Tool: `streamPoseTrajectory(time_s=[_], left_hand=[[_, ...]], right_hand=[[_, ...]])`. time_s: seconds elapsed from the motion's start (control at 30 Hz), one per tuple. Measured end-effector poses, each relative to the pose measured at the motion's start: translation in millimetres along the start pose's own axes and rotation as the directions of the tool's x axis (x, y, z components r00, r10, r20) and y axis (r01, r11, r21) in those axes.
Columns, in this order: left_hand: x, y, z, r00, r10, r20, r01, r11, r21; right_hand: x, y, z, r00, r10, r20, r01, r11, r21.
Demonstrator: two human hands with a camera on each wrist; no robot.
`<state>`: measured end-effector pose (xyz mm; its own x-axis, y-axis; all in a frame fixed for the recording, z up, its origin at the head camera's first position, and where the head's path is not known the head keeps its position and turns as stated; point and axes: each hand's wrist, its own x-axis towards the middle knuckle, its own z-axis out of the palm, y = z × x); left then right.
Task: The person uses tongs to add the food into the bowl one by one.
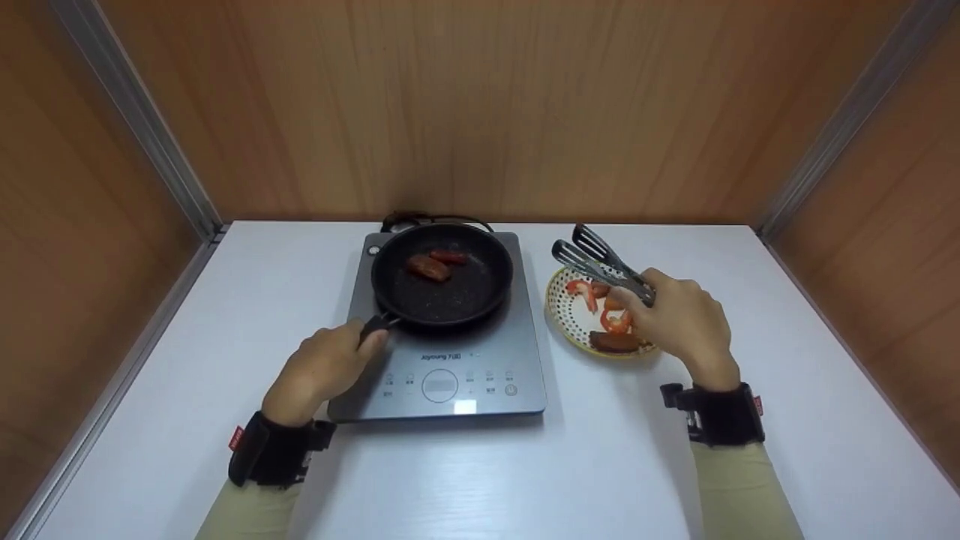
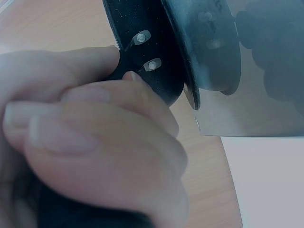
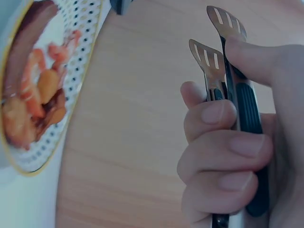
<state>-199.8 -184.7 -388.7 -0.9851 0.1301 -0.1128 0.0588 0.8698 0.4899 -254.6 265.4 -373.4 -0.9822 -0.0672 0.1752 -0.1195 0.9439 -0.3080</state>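
My left hand (image 1: 322, 367) grips the handle (image 1: 377, 325) of a black frying pan (image 1: 457, 304), its fingers curled round it in the left wrist view. Two reddish-brown pieces of food (image 1: 429, 268) lie in the pan, which sits on an induction cooktop (image 1: 450, 401). Slotted tongs (image 1: 600, 259) are held in my right hand (image 1: 682, 319), their two ends apart with nothing between them. Below the tongs stands a yellow-rimmed plate (image 1: 564, 319) with a dotted pattern. On it are red pepper strips (image 1: 616, 322) and brown pieces (image 1: 615, 343); my right hand hides part of its right side.
A black cable (image 1: 450, 218) runs behind the cooktop. The white table (image 1: 465, 480) extends in front and to both sides. Wooden panels (image 1: 480, 112) enclose the back and sides, with metal posts (image 1: 150, 112) at the corners.
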Motion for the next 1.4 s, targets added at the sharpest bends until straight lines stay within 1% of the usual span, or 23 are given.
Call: streamPoseTrajectory(time_s=[0.13, 0.27, 0.37, 0.57, 0.87, 1.07, 1.23, 1.4], left_hand=[[-0.7, -2.4, -0.8, 1.0, -0.007, 0.001, 0.007, 1.0, -0.007], [-0.8, -4.5, 0.1, 1.0, -0.01, 0.007, 0.01, 1.0, -0.014], [-1.2, -4.3, 0.9, 1.0, -0.012, 0.013, 0.013, 1.0, -0.012], [-2.4, -3.3, 0.4, 0.999, -0.024, 0.021, 0.025, 1.0, -0.01], [-4.2, -5.9, -1.7, 1.0, -0.012, 0.018, 0.012, 1.0, -0.017], [-4.9, -7.4, -1.4, 1.0, -0.018, 0.018, 0.019, 0.999, -0.03], [-5.0, -6.6, -1.8, 0.999, -0.021, 0.026, 0.022, 1.0, -0.014], [-4.6, -6.1, -2.2, 1.0, -0.018, 0.025, 0.018, 1.0, -0.002]], right_hand=[[-0.5, 10.6, 4.8, 0.998, 0.029, 0.047, -0.029, 1.0, 0.008], [0.8, 15.1, 7.6, 0.993, 0.044, 0.105, -0.047, 0.999, 0.024], [1.0, 18.2, 8.3, 0.99, 0.063, 0.13, -0.067, 0.997, 0.024], [1.8, 24.9, 11.0, 0.985, 0.093, 0.146, -0.097, 0.995, 0.025], [4.6, 27.0, 19.4, 0.978, 0.122, 0.172, -0.128, 0.991, 0.025], [4.4, 27.2, 22.2, 0.974, 0.127, 0.188, -0.125, 0.992, -0.022], [4.4, 27.9, 23.7, 0.967, 0.134, 0.217, -0.125, 0.991, -0.053], [4.7, 27.9, 25.8, 0.959, 0.132, 0.249, -0.12, 0.991, -0.064]])
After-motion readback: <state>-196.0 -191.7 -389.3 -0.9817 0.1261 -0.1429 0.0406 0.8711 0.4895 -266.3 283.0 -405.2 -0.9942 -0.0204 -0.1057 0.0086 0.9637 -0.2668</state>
